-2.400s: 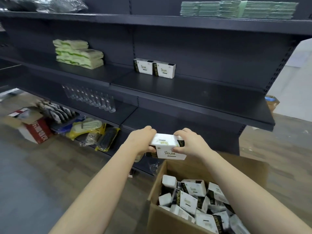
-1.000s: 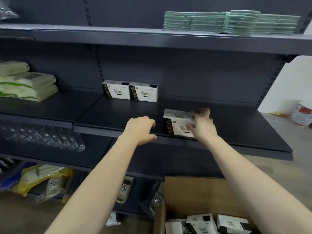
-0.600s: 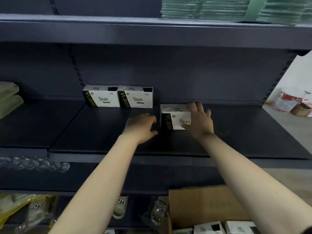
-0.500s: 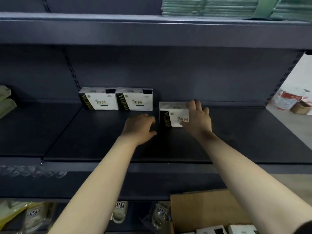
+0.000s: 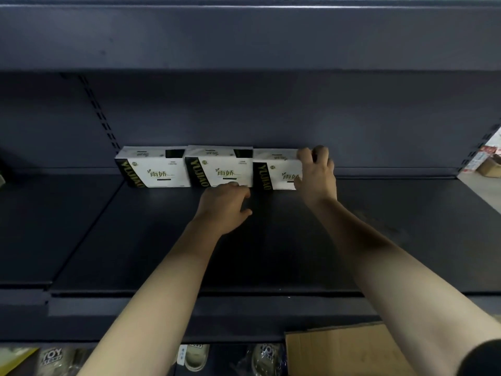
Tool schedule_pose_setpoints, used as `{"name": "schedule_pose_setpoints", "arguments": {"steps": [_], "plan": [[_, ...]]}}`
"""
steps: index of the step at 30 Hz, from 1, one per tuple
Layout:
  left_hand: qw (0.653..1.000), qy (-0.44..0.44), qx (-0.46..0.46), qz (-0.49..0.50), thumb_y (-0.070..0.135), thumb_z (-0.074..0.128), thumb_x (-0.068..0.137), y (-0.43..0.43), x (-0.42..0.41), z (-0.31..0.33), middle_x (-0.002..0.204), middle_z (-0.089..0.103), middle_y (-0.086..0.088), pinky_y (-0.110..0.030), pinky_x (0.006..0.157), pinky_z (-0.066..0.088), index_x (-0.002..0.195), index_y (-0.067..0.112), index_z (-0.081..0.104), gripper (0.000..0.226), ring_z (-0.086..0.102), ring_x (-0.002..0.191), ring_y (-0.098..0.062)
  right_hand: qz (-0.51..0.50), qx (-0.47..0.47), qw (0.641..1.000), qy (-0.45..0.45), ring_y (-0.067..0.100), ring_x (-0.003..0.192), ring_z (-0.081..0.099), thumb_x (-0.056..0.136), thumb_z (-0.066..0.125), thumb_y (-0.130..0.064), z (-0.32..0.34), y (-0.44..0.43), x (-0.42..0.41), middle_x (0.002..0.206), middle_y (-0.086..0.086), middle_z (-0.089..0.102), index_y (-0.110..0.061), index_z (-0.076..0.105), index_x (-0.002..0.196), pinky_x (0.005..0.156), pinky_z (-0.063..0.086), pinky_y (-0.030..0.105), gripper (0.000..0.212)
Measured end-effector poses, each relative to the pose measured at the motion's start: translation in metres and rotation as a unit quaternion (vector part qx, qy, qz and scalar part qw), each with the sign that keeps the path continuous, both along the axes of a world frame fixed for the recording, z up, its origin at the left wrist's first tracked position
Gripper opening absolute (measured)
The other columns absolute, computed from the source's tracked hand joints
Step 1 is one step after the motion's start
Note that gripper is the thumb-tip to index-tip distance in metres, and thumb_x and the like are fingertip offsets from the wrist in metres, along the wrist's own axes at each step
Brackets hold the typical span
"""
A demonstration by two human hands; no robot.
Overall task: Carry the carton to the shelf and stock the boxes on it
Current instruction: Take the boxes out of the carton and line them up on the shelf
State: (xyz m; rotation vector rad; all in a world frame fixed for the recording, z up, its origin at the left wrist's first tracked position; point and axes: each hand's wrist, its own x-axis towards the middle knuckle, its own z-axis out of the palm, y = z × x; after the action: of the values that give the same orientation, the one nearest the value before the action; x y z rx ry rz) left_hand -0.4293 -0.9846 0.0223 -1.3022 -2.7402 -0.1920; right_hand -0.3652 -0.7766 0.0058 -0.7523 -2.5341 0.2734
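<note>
Our right hand (image 5: pixel 315 176) grips the box (image 5: pixel 275 165), long side across, front toward us, right end hidden; our left hand (image 5: pixel 225 203) curls loosely.

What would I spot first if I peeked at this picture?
Three white boxes with black-and-gold ends stand side by side at the back of the dark shelf. The right hand grips the rightmost box at its right end, while the left hand rests on the shelf just in front of the middle box. A brown carton pokes in at the bottom right.
</note>
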Motion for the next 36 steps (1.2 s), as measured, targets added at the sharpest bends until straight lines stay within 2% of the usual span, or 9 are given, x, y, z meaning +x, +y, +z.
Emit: {"name": "schedule_pose_setpoints", "arguments": {"steps": [4, 8, 13, 16, 20, 23, 26, 31, 36], "plan": [[1.000, -0.003, 0.004, 0.000, 0.045, 0.059, 0.092, 0.002, -0.004, -0.003, 0.123, 0.060, 0.001, -0.035, 0.088, 0.048, 0.126, 0.022, 0.057, 0.041, 0.057, 0.111, -0.020, 0.000, 0.001, 1.000, 0.005, 0.033, 0.115, 0.039, 0.085, 0.066, -0.005, 0.000, 0.006, -0.006, 0.138, 0.013, 0.028, -0.020, 0.039, 0.129, 0.072, 0.049, 0.034, 0.054], [1.000, -0.003, 0.006, 0.003, 0.047, 0.058, 0.092, 0.002, -0.002, -0.004, 0.122, 0.060, 0.001, -0.035, 0.088, 0.049, 0.125, 0.022, 0.057, 0.041, 0.058, 0.110, -0.019, 0.002, -0.001, 1.000, 0.001, 0.033, 0.116, 0.039, 0.085, 0.066, -0.005, -0.001, 0.007, -0.008, 0.139, 0.012, 0.028, -0.020, 0.038, 0.131, 0.070, 0.046, 0.033, 0.056], [1.000, -0.004, 0.007, 0.006, 0.044, 0.059, 0.092, 0.000, 0.010, -0.001, 0.123, 0.060, 0.001, -0.033, 0.088, 0.046, 0.125, 0.023, 0.057, 0.039, 0.057, 0.111, -0.019, 0.014, 0.000, 1.000, -0.009, 0.034, 0.122, 0.037, 0.082, 0.071, -0.011, 0.002, 0.003, 0.003, 0.144, 0.011, 0.028, -0.019, 0.037, 0.135, 0.084, 0.051, 0.041, 0.064], [1.000, 0.008, 0.012, 0.006, 0.043, 0.060, 0.092, -0.002, 0.025, 0.001, 0.124, 0.060, 0.002, -0.031, 0.087, 0.044, 0.125, 0.022, 0.058, 0.039, 0.056, 0.113, -0.019, 0.028, -0.003, 1.000, -0.001, 0.034, 0.124, 0.035, 0.081, 0.069, -0.012, 0.003, -0.003, 0.022, 0.146, 0.011, 0.028, -0.017, 0.036, 0.138, 0.086, 0.050, 0.043, 0.065], [1.000, -0.007, 0.016, 0.000, 0.042, 0.058, 0.093, -0.004, 0.061, 0.004, 0.125, 0.056, 0.003, -0.031, 0.084, 0.041, 0.126, 0.022, 0.056, 0.038, 0.055, 0.112, -0.019, 0.052, -0.020, 0.998, 0.009, 0.033, 0.123, 0.038, 0.084, 0.059, -0.010, 0.000, -0.016, 0.065, 0.141, 0.012, 0.034, -0.013, 0.040, 0.138, 0.083, 0.048, 0.039, 0.057], [1.000, -0.022, 0.013, 0.008, 0.043, 0.056, 0.094, -0.006, 0.095, 0.004, 0.128, 0.054, 0.003, -0.034, 0.087, 0.043, 0.128, 0.025, 0.054, 0.039, 0.055, 0.113, -0.020, 0.065, -0.031, 0.997, -0.012, 0.033, 0.122, 0.041, 0.086, 0.062, -0.018, -0.004, -0.027, 0.107, 0.136, 0.011, 0.041, -0.011, 0.042, 0.134, 0.086, 0.046, 0.040, 0.052], [1.000, -0.016, 0.014, 0.017, 0.043, 0.056, 0.093, -0.011, 0.137, 0.000, 0.130, 0.054, 0.001, -0.034, 0.083, 0.045, 0.129, 0.026, 0.053, 0.040, 0.055, 0.113, -0.024, 0.079, -0.024, 0.996, -0.025, 0.033, 0.122, 0.043, 0.087, 0.065, -0.025, -0.011, -0.040, 0.154, 0.133, 0.011, 0.046, -0.010, 0.045, 0.132, 0.087, 0.047, 0.041, 0.052], [0.998, -0.015, 0.058, 0.019, 0.040, 0.059, 0.091, -0.025, 0.211, -0.020, 0.126, 0.053, -0.002, -0.036, 0.080, 0.046, 0.131, 0.022, 0.056, 0.043, 0.055, 0.110, -0.026, 0.122, -0.017, 0.992, -0.003, 0.036, 0.115, 0.047, 0.085, 0.065, -0.024, -0.027, -0.054, 0.231, 0.125, 0.012, 0.053, -0.011, 0.051, 0.128, 0.083, 0.047, 0.043, 0.048], [0.998, -0.048, 0.015, 0.024, 0.041, 0.056, 0.094, -0.040, 0.267, -0.040, 0.128, 0.052, 0.000, -0.037, 0.089, 0.045, 0.137, 0.024, 0.049, 0.046, 0.055, 0.114, -0.024, 0.134, -0.016, 0.991, -0.001, 0.027, 0.117, 0.047, 0.088, 0.064, -0.024, -0.040, -0.061, 0.295, 0.129, 0.006, 0.052, -0.013, 0.050, 0.128, 0.087, 0.046, 0.037, 0.044]]}}
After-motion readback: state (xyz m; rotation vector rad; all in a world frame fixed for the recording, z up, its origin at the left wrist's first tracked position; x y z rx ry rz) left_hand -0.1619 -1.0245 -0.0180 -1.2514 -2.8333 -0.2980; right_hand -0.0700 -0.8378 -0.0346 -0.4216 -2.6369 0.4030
